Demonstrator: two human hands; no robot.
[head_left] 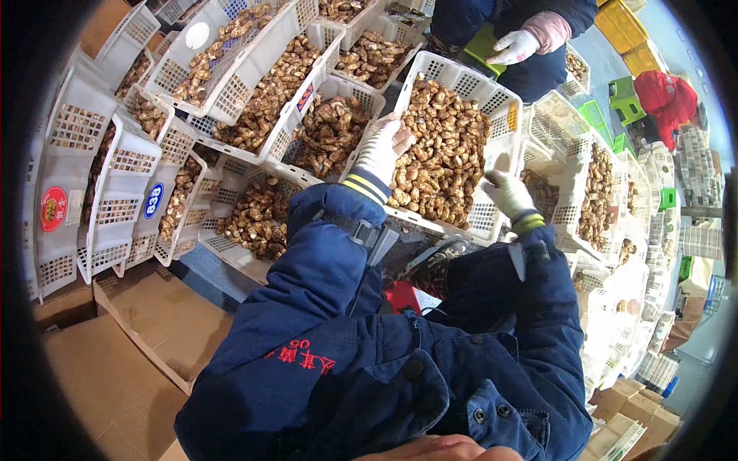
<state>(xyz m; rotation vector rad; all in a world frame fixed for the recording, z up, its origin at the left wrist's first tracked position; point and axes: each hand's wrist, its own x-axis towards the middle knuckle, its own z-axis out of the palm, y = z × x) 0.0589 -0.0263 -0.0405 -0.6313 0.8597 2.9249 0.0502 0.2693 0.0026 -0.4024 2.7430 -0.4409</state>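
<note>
A white plastic crate (503, 127) full of small brown mushrooms (440, 146) stands tilted in front of me. My left hand (387, 144), in a white glove with a striped cuff, is closed over its left rim, the fingertips by the mushrooms. On the opposite side, my right hand (509, 194), gloved in white with a yellow-banded cuff, has its fingers curled over the right rim near the lower corner. Nothing shows in either palm, though the undersides of both hands are hidden.
More mushroom crates (330, 131) crowd the left, some stacked on edge, and others (596, 192) line the right. Across from me a person's gloved hand (513, 48) rests near a green stool (483, 50). Flattened cardboard (115, 384) lies at lower left. A figure in red (665, 104) is farther right.
</note>
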